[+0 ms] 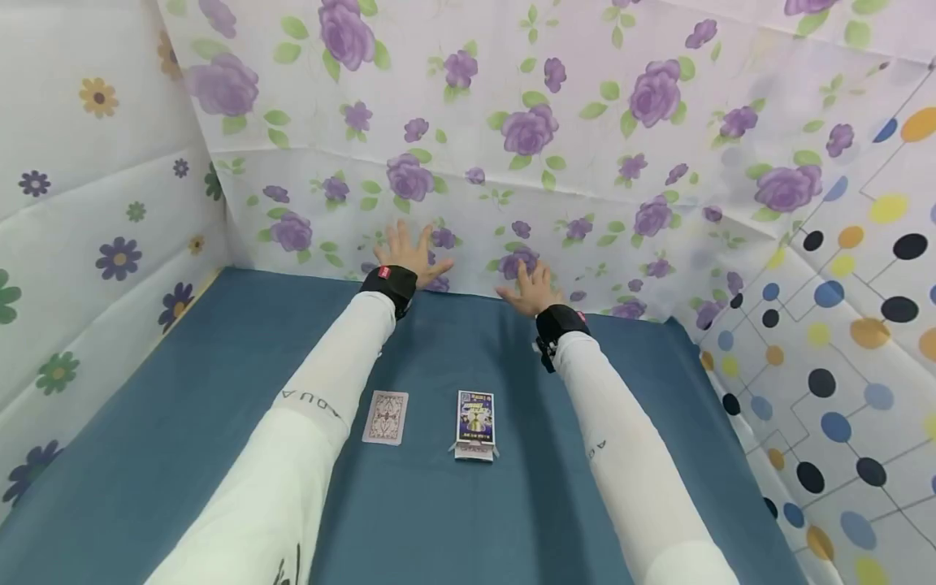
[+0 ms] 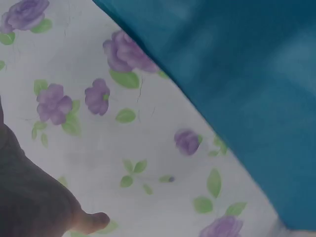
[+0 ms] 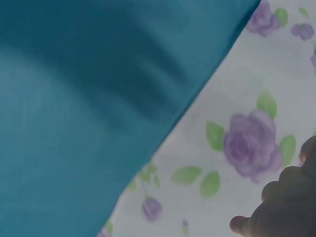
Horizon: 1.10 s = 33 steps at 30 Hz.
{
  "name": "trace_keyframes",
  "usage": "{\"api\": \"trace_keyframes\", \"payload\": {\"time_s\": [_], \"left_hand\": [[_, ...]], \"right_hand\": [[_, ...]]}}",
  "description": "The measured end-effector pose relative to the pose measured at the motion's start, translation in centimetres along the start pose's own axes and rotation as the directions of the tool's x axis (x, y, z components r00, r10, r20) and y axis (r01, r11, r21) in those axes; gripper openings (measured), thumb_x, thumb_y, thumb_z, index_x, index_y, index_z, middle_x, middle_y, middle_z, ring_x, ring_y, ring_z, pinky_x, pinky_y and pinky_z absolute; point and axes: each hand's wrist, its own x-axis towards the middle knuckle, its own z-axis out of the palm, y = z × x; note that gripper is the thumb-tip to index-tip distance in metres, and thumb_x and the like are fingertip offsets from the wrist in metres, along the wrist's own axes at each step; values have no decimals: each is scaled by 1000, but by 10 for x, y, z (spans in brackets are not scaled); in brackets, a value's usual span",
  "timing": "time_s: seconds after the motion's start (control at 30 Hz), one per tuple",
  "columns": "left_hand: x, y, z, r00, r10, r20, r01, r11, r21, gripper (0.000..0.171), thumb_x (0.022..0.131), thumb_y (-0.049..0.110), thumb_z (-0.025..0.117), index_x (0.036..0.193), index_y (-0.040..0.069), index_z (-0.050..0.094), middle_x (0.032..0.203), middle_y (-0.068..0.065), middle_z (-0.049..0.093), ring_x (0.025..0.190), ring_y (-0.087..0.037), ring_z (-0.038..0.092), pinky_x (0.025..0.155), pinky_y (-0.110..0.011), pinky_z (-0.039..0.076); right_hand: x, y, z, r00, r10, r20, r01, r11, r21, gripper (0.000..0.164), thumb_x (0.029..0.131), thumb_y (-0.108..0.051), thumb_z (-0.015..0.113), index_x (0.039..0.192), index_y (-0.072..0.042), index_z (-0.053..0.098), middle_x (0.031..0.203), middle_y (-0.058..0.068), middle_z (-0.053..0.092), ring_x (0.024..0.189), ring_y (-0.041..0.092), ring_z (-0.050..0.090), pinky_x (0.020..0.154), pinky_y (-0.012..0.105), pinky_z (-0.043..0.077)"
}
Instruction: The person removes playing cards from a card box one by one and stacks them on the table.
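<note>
Watching from my end, I see the left hand [image 1: 411, 253] and right hand [image 1: 532, 290] at the far edge of the tabletop [image 1: 241, 390], fingers apart and holding nothing; whether fingertips touch the floral sheet [image 1: 475, 89] behind, I can't tell. The patterned card [image 1: 385, 418] lies face down just beside the left sleeve [image 1: 322, 406], and the card box [image 1: 476, 418] lies flat to its right, apart from it, between both forearms. My main worry is the left forearm: drawn back low, it could drag the card or fan out whatever is beneath it. The box's near end gapes, so lifting it with that end down might spill any contents. A flat card could also resist being pinched up from cloth, and a hand pressing into the hanging sheet might pull it loose. Counting, I get two hands, two black wristbands [image 1: 390, 286], two white sleeves, three printed sheets, one box, and one card or one squared stack; the height is too slight to judge.
</note>
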Motion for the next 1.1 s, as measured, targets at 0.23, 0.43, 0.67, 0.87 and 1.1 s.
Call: {"api": "trace_keyframes", "payload": {"time_s": [0.23, 0.43, 0.67, 0.87, 1.1], "left_hand": [[-23, -9, 21, 999, 12, 52, -7, 996, -84, 85, 96, 62, 41, 157, 21, -3, 159, -26, -13, 147, -44, -15, 110, -72, 4], [-65, -19, 46, 983, 64, 175, -34, 985, -168, 85, 98, 58, 39, 156, 17, -7, 157, -26, -20, 145, -45, -21, 111, -71, 0], [-124, -23, 77, 958, 146, 248, -94, 973, -211, 79, 99, 44, 50, 156, 11, 6, 156, -34, -4, 145, -51, -7, 110, -72, 8], [-162, -20, 94, 953, 263, 153, -219, 942, -255, 66, 98, 34, 56, 151, 6, 28, 152, -29, 27, 145, -46, 18, 111, -64, 23], [-183, -14, 104, 943, 309, 126, -254, 910, -328, 43, 99, 27, 55, 136, 3, 52, 140, -20, 49, 135, -39, 40, 109, -53, 34]], "right_hand": [[-16, 4, 30, 995, -50, 91, 45, 998, 48, 82, 100, -60, 28, 155, -15, -12, 159, 23, -19, 148, 38, -16, 114, 67, 4], [-41, 13, 65, 980, -169, 108, 156, 981, 119, 81, 99, -61, 30, 156, -16, -9, 159, 22, -18, 148, 39, -13, 114, 67, 4], [-85, 21, 95, 887, -420, 192, 381, 900, 213, 75, 98, -40, 54, 156, -14, 14, 161, 21, 3, 145, 43, 19, 114, 58, 24], [-106, 26, 112, 767, -609, 201, 608, 790, 75, 70, 90, 11, 52, 151, -18, 35, 158, 22, 23, 60, 29, 55, 60, 30, 47], [-109, 17, 121, 692, -693, 203, 722, 673, -161, 81, 86, 13, 59, 148, -34, 38, 159, 11, 28, 145, 28, 30, 99, 50, 45]]}}
